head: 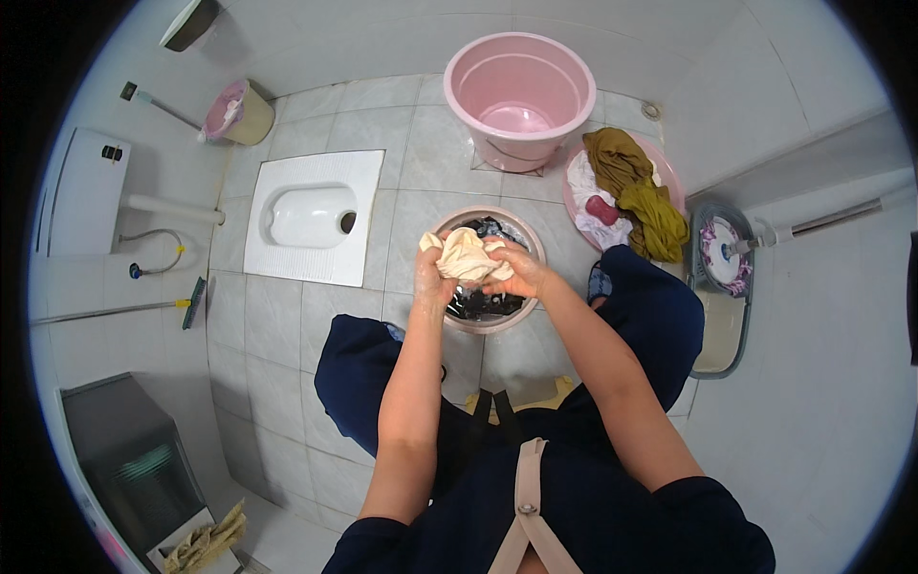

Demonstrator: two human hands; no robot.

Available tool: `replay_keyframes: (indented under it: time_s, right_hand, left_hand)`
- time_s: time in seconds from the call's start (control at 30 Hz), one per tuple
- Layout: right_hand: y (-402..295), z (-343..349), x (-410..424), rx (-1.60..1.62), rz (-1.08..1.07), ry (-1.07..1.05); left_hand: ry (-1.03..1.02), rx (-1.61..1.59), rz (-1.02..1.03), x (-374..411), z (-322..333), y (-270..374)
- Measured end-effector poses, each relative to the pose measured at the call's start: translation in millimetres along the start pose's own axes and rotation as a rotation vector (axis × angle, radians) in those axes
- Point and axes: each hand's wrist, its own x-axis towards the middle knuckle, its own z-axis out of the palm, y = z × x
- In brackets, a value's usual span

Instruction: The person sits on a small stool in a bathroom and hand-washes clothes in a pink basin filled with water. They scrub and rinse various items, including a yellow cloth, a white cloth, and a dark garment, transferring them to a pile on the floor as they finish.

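A bunched cream cloth (pixel 466 257) is gripped between my two hands above a pink basin (pixel 532 247). My left hand (pixel 432 276) holds its left end, and suds cling to the wrist. My right hand (pixel 522 270) grips the other end with the fingers curled underneath. Below, dark wet fabric (pixel 484 305) lies in water in the basin. What kind of garment the cream cloth is, I cannot tell.
A tall pink bucket (pixel 520 90) stands beyond the basin. To its right, a pink tub (pixel 667 161) holds brown, olive and white clothes and a red soap bar (pixel 602 210). Left is a squat toilet (pixel 308 215); right, a mop bucket (pixel 728 359) with a spin mop (pixel 721 247).
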Motion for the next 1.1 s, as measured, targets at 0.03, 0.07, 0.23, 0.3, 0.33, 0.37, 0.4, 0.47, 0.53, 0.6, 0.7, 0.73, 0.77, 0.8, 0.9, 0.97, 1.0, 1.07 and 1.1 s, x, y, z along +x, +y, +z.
replay_keyframes:
  time_s: [0.03, 0.07, 0.23, 0.3, 0.33, 0.37, 0.4, 0.47, 0.53, 0.6, 0.7, 0.73, 0.77, 0.8, 0.9, 0.97, 1.0, 1.07, 1.1]
  right_hand:
    - [2.3, 0.4, 0.6, -0.117, -0.181, 0.126]
    - [5.6, 1.7, 2.1, -0.201, -0.320, 0.181]
    - [45.3, 14.7, 17.9, -0.729, -0.763, 0.415]
    - [67.0, 15.9, 26.9, -1.314, -1.088, 0.296]
    - [75.7, 13.2, 32.4, -1.236, -0.965, 0.447]
    - [82.0, 7.7, 38.5, -1.224, -0.779, 0.537]
    - [85.3, -0.2, 45.1, -1.201, -0.736, 0.651]
    - [81.8, -23.1, 60.1, -1.176, -0.641, 0.760]
    - [69.7, -52.4, 75.9, -1.243, -0.665, 0.861]
    - [57.8, -82.1, 90.1, -1.317, -0.779, 1.031]
    - [56.1, -116.4, 108.2, -1.678, -0.607, 1.006]
    - [60.6, -124.7, 113.7, -1.770, -0.549, 0.946]
    - [66.7, -131.8, 119.2, -1.859, -0.556, 0.905]
    - [73.5, -138.0, 125.0, -1.971, -0.568, 0.841]
    - [90.2, -154.5, 143.6, -1.672, -0.138, 0.806]
    - [93.5, -164.6, 156.1, -1.565, -0.113, 0.811]
    - [92.3, -168.7, 161.6, -1.508, 0.034, 0.764]
    - [86.0, -172.9, 169.7, -1.350, 0.249, 0.704]
    - [81.7, -172.3, 171.9, -1.258, 0.336, 0.678]
  left_hand:
    - [-0.014, -0.057, 0.031, 6.5, -10.4, -3.0]
    - [0.137, -0.025, 0.021, 12.7, -21.8, -7.6]
    - [0.017, -0.064, -0.333, 31.2, -73.2, -58.6]
    - [-0.610, -0.590, -0.390, 32.0, -87.8, -79.7]
    - [-0.561, -0.355, -0.287, 28.6, -93.9, -92.2]
    - [-0.310, -0.291, -0.292, 25.1, -99.5, -103.1]
    - [0.046, -0.207, -0.332, 22.6, -104.4, -112.0]
    - [0.353, -0.048, -0.379, 27.5, -110.3, -116.6]
    - [0.512, 0.281, -0.284, 46.4, -112.2, -107.3]
    - [0.560, 0.889, 0.019, 72.1, -112.5, -88.9]
    - [0.349, 1.654, 0.268, 95.7, -112.9, -84.6]
    - [0.164, 1.788, 0.217, 101.2, -114.5, -93.5]
    - [0.084, 1.868, -0.080, 105.1, -117.6, -106.8]
    - [0.058, 2.017, -0.026, 110.9, -123.5, -120.1]
    - [-0.054, 2.106, -0.397, 139.0, -151.7, -154.2]
    - [-0.160, 2.001, -0.824, 155.7, -170.7, -163.8]
    - [0.443, 1.821, 0.067, 152.2, -176.7, -167.1]
    - [0.355, 1.919, -0.162, 154.7, -180.9, -164.0]
    - [0.211, 2.085, -0.246, 153.3, -178.6, -160.3]
